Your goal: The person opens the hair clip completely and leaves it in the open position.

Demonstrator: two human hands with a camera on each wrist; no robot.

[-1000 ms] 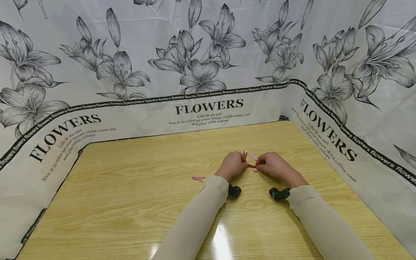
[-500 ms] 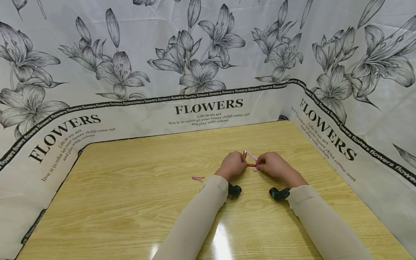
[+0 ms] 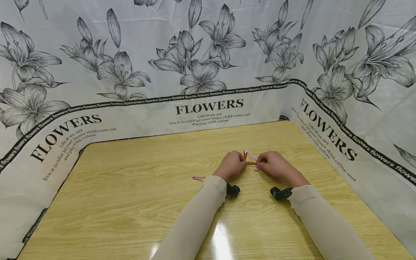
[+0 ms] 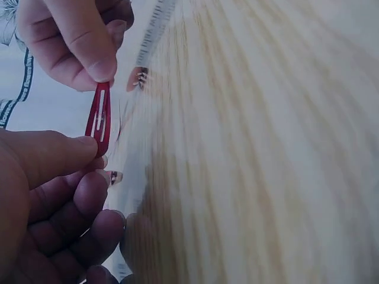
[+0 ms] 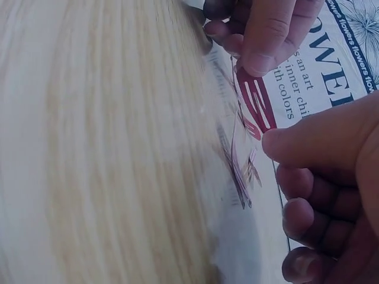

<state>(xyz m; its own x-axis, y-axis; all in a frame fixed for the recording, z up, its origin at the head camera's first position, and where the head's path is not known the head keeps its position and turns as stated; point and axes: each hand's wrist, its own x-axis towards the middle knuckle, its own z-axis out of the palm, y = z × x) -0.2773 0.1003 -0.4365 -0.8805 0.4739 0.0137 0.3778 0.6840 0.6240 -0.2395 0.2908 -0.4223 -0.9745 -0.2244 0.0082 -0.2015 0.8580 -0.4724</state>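
Note:
A red snap hair clip (image 3: 251, 163) is stretched between both hands, one at each end. My left hand (image 3: 232, 164) pinches its left end between thumb and fingers; the left wrist view shows the slotted face of the hair clip (image 4: 102, 145) with the thumb on its tip. From the other side, the right hand (image 3: 274, 164) pinches the opposite end, its thumb and index fingertip at the tip in the right wrist view. Just beyond the hands lie another red hair clip (image 3: 245, 155) and a pink hair clip (image 3: 252, 156). A pink clip (image 3: 256, 168) shows by the right fingertips.
A separate pink hair clip (image 3: 198, 178) lies on the wooden table (image 3: 130, 202), left of the left forearm. White cloth printed with flowers (image 3: 208, 104) stands around the back and sides of the table. A black wrist camera (image 3: 233, 190) sits at the left wrist.
Both hands stay nearly in place, pinching the red hair clip. The clip has tilted and shifted slightly upward between the fingers. The other clips lie where they were.

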